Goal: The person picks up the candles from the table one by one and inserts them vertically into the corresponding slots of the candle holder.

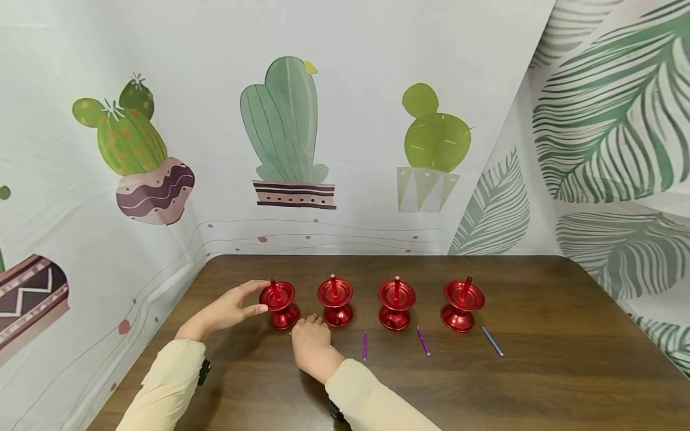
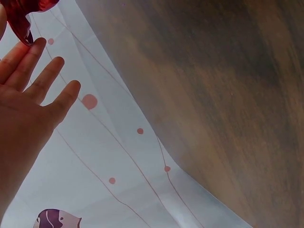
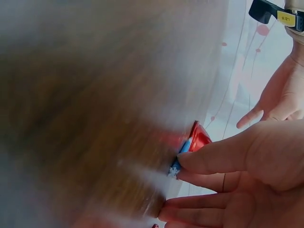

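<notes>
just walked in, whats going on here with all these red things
A person's left hand holds the edge of the leftmost shiny red pedestal holder, while their right hand pinches a slim blue stick close to the dark brown wooden table. Three more red holders stand in a row to the right. In front of those lie two slim purple sticks and another blue stick.

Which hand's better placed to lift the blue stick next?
Right, likely: the right hand pinches the blue stick, while the left hand is at the rim of the leftmost red holder.
</notes>
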Tool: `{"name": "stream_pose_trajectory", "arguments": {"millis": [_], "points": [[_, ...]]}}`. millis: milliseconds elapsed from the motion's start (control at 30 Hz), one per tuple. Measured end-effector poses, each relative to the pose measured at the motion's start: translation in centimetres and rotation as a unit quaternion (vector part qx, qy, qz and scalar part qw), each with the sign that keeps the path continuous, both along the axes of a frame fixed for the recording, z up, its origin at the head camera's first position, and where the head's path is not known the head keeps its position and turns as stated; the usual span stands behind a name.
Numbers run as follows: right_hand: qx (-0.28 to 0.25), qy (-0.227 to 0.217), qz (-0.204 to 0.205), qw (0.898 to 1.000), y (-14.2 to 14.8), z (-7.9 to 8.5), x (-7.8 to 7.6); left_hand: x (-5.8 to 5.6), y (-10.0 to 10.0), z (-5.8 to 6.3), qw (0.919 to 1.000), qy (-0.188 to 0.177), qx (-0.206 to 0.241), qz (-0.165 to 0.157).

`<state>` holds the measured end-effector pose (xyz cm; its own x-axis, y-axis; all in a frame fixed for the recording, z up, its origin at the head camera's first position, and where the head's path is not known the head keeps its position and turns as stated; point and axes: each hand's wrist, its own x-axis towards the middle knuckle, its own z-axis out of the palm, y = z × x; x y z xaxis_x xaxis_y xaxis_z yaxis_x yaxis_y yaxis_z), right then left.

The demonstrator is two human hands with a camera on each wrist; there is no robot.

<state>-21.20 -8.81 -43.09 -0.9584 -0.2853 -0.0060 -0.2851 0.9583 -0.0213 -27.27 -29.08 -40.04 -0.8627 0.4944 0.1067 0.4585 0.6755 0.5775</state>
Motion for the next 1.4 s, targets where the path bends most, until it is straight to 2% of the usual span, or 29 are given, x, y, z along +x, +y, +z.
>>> {"name": "stream_pose_trajectory", "arguments": {"millis": [300, 633, 800, 1067, 1200, 1400], "points": [[-0.007, -0.004, 0.011, 1.0, 0.5, 0.4, -0.1, 0.2, 0.1, 0.3, 1.0, 0.004, -0.005, 0.001], [-0.087, -0.011, 0.058, 0.994, 2.1, 1.3, -0.4, 0.4, 0.2, 0.5, 0.9999, 0.011, -0.011, -0.002], [-0.167, -0.025, 0.072, 0.983, 2.8, 2.1, -0.7, 0.4, 0.1, 0.5, 0.9999, 0.007, -0.009, -0.001], [-0.297, -0.045, 0.085, 0.95, 3.4, 3.8, -1.1, 0.3, 0.1, 0.5, 0.9998, 0.017, -0.008, -0.011], [-0.331, -0.07, 0.072, 0.938, 3.5, 4.7, -1.1, 0.3, 0.1, 0.5, 0.9998, 0.012, -0.011, -0.007], [-0.349, -0.068, 0.065, 0.932, 3.4, 5.6, -1.6, 0.4, 0.1, 0.5, 0.9999, 0.012, -0.006, -0.008]]}}
